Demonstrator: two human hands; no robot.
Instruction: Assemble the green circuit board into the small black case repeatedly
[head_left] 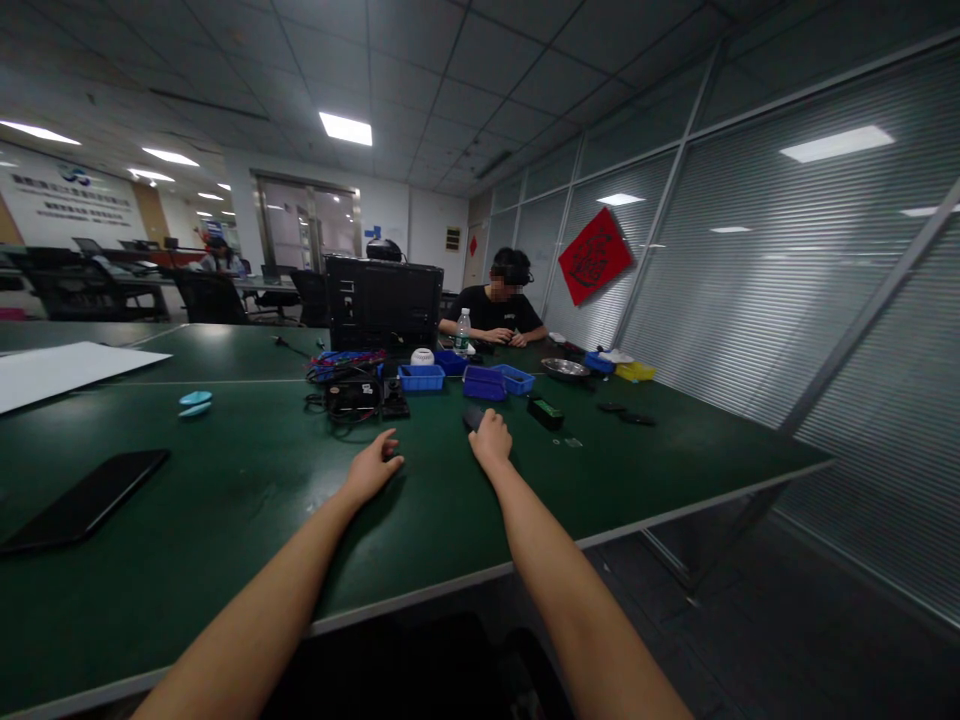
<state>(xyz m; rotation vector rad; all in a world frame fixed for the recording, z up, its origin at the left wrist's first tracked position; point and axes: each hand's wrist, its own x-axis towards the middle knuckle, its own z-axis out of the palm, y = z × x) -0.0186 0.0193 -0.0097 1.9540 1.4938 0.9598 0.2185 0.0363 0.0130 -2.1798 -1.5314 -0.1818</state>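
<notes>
My left hand (371, 468) rests low over the green tabletop (427, 500) with thumb and fingers apart, holding nothing. A small dark, flat object (472, 414) sticks out from the fingers of my right hand (493, 438), which are closed around its near end; its exact kind is unclear. Right of that hand lies a black box with a green label (545, 412). Just beyond it stand a dark blue bin (484, 383) and a lighter blue tray (514, 378). Ahead of my left hand are a black power unit (355, 398) and cables.
A black monitor (384, 305) stands behind a blue tray (421, 378) and a white ball (422, 356). A water bottle (463, 332), metal bowl (565, 369) and yellow tray (635, 371) sit farther back. At left lies a black tablet-like slab (86, 498). Another person (495, 305) sits opposite.
</notes>
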